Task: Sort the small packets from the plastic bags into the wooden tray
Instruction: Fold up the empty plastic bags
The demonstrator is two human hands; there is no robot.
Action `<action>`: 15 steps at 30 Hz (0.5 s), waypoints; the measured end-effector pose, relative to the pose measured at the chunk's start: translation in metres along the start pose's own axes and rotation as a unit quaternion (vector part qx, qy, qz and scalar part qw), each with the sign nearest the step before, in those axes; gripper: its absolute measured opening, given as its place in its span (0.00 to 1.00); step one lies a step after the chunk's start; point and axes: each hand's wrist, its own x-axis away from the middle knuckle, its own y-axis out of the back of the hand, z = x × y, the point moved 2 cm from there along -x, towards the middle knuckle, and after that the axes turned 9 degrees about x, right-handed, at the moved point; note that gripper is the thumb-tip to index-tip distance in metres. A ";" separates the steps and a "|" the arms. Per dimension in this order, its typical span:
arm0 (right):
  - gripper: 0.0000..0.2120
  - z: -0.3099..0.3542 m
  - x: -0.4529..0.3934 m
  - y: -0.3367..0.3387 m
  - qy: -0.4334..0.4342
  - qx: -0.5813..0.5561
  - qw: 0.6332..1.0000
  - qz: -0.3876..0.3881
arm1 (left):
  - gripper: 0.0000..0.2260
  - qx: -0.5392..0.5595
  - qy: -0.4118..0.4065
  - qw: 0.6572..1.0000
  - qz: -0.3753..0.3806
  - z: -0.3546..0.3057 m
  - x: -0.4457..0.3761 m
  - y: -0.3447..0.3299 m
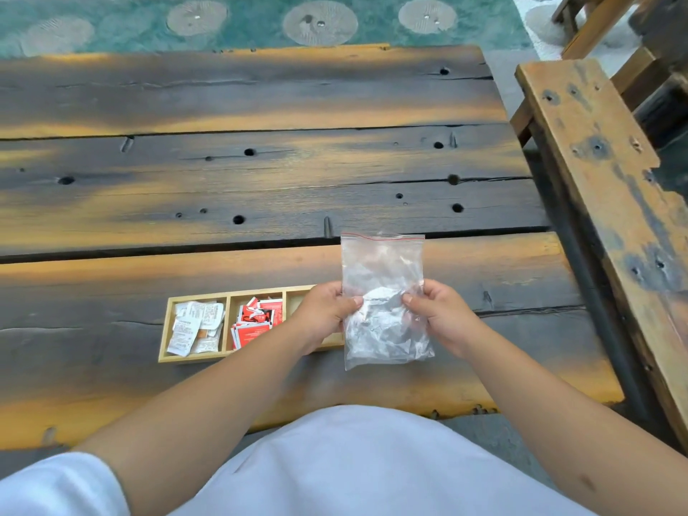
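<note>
A clear zip plastic bag (383, 270) with a red seal line stands upright between both hands, above the table's near plank. White and silvery packets (379, 322) fill its lower half. My left hand (324, 314) pinches the bag's left edge and my right hand (443, 314) pinches its right edge. Behind my left hand lies the wooden tray (165, 329) with three compartments. Its left compartment holds white packets (195, 325), the middle one holds red packets (255, 320). The right compartment is mostly hidden by my left hand and the bag.
The dark, orange-streaked plank table (260, 180) stretches away in front of me. A wooden bench (603, 188) runs along the right side, with a gap between it and the table. A green patterned floor (260, 20) lies beyond the far edge.
</note>
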 end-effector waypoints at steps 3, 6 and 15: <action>0.05 0.001 0.005 -0.007 -0.011 0.035 0.999 0.007 | 0.04 -0.004 -0.016 1.000 -0.023 0.000 0.009 0.010; 0.06 0.002 0.010 -0.012 -0.002 0.075 0.997 0.020 | 0.06 -0.005 -0.022 1.000 -0.012 -0.002 0.021 0.019; 0.03 0.006 0.018 -0.025 0.013 0.098 0.993 0.065 | 0.06 -0.006 -0.042 0.999 -0.023 -0.005 0.052 0.045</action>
